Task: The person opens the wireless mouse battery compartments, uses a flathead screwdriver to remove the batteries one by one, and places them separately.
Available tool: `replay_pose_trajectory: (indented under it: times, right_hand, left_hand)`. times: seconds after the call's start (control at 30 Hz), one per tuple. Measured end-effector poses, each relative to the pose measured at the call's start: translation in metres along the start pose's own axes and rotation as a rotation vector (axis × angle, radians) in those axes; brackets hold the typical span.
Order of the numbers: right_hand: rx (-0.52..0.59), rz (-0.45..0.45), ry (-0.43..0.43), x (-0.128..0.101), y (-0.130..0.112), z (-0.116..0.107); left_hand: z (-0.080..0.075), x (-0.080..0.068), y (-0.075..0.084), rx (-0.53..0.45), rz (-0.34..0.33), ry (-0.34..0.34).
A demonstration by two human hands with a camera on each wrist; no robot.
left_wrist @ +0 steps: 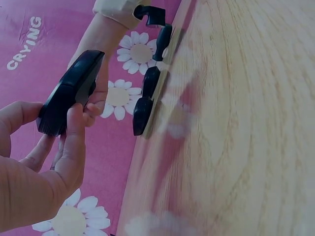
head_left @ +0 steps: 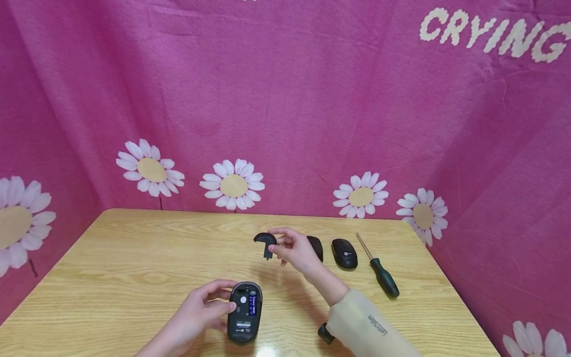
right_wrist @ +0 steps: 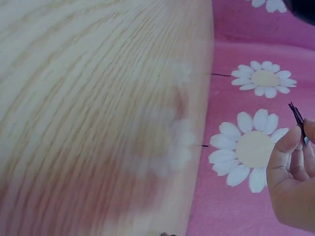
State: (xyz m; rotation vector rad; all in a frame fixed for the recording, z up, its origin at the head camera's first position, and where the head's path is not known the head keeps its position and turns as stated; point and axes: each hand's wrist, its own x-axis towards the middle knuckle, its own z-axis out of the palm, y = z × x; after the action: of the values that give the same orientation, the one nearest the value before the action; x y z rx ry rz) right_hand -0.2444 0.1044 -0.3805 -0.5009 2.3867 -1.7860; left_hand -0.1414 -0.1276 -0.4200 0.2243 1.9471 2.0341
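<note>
A black computer mouse (head_left: 244, 312) lies upside down on the wooden table (head_left: 134, 267), its battery bay uncovered with a blue battery (head_left: 252, 303) inside. My left hand (head_left: 202, 310) grips it from the left; the same mouse (left_wrist: 71, 91) shows between my left fingers (left_wrist: 74, 147) in the left wrist view. My right hand (head_left: 292, 248) is raised over the table's middle and pinches the black battery cover (head_left: 265, 241). In the right wrist view only my right fingers (right_wrist: 290, 172) and a thin edge of the cover (right_wrist: 298, 118) appear.
Two more black mice (head_left: 344, 253) (head_left: 315, 246) lie behind my right hand, with a green-handled screwdriver (head_left: 383, 275) to their right. Pink flowered cloth (head_left: 285, 99) backs the table. A small black object (head_left: 325, 333) sits by my right sleeve.
</note>
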Motion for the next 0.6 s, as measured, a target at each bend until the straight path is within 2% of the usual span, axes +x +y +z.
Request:
replay_pose_trajectory:
  times: [0.07, 0.33, 0.6]
  right_hand:
    - [-0.003, 0.017, 0.002, 0.004, 0.003, 0.002]
    - [0.017, 0.047, 0.020, 0.029, 0.048, 0.008]
    - [-0.050, 0.074, -0.004, 0.042, 0.063, 0.012]
  left_hand:
    - [0.000, 0.000, 0.000, 0.002, -0.001, 0.001]
    - [-0.001, -0.001, -0.001, 0.005, -0.012, 0.009]
    - [-0.001, -0.001, -0.001, -0.013, -0.015, 0.001]
